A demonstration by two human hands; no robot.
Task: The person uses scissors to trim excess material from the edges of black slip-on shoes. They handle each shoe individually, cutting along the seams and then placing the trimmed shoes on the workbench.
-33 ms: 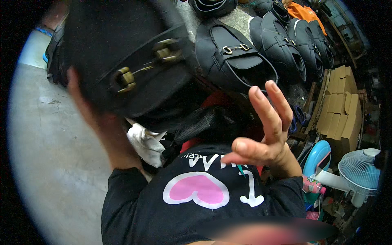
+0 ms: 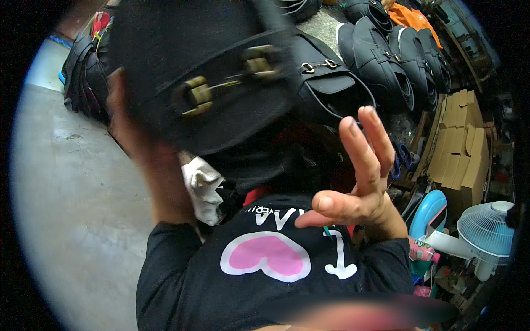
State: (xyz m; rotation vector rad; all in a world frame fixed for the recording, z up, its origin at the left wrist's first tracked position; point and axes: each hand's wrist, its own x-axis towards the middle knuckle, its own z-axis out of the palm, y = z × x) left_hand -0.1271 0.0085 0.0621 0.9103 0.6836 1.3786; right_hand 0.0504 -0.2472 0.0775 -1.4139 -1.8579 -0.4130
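A black loafer [image 2: 204, 66] with a brass-coloured horsebit across its strap is held up close and fills the upper left of the view, slightly blurred. My left hand [image 2: 135, 129] grips its left side; part of the fingers is hidden by the shoe. To the right, my right hand [image 2: 361, 176] is raised in front of my chest, fingers spread and nothing in it. Just beyond that hand lies another black loafer [image 2: 326, 83], partly covered by the held one. A crumpled white cloth [image 2: 203, 185] shows beside my left wrist.
Several more black loafers [image 2: 375, 69] are lined up at the far right, near an orange cloth [image 2: 414, 22]. Brown cardboard boxes [image 2: 458, 149] and a white fan [image 2: 486, 229] stand on the right. Dark stacked pieces [image 2: 85, 77] sit on the grey floor [image 2: 83, 193] at left.
My left hand and the held loafer have moved to the right, covering more of the loafer behind and uncovering the stacked pieces at left. My right hand has barely moved.
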